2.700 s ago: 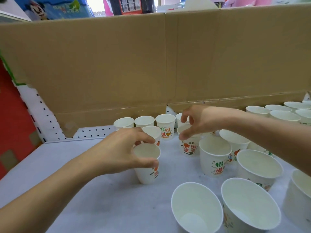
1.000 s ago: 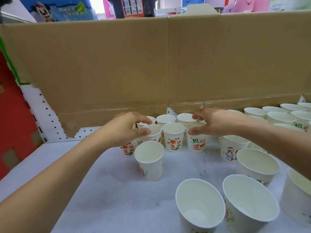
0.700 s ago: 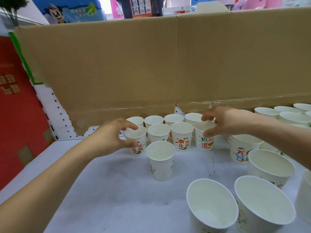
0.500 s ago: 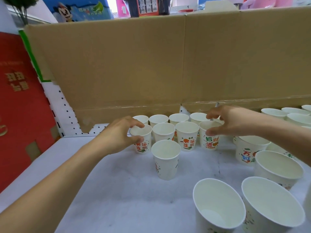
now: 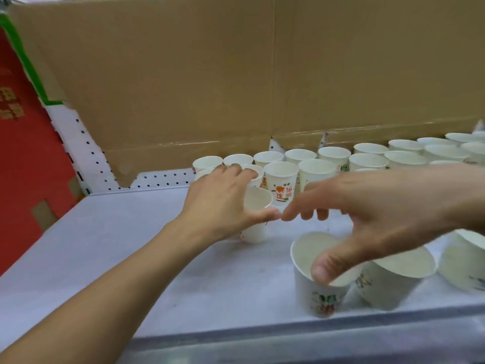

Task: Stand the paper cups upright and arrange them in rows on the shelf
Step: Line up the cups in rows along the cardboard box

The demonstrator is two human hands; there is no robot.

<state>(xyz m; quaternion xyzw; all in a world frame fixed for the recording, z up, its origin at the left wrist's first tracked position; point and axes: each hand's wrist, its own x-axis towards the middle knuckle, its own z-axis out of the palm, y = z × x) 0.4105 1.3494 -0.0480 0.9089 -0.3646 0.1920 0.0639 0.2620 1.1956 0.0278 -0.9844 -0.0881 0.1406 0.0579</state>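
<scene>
**Q:** Where are the cups?

**A:** Rows of upright paper cups [image 5: 281, 179] stand at the far side of the white shelf [image 5: 118, 245], against a cardboard wall [image 5: 183, 74]. More stand loose at the near right.

**Q:** And the hands?

**A:** The left hand [image 5: 220, 206] curls thumb and fingers round a lone cup [image 5: 254, 232] just in front of the rows. The right hand [image 5: 380, 206], blurred, hovers with fingers spread over a near cup [image 5: 315, 292], gripping nothing. Whether its thumb touches the rim is unclear.

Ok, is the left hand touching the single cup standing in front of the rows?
Touching. The head view shows the left hand curled round the single cup, thumb across its front, fingers behind its rim.
</scene>
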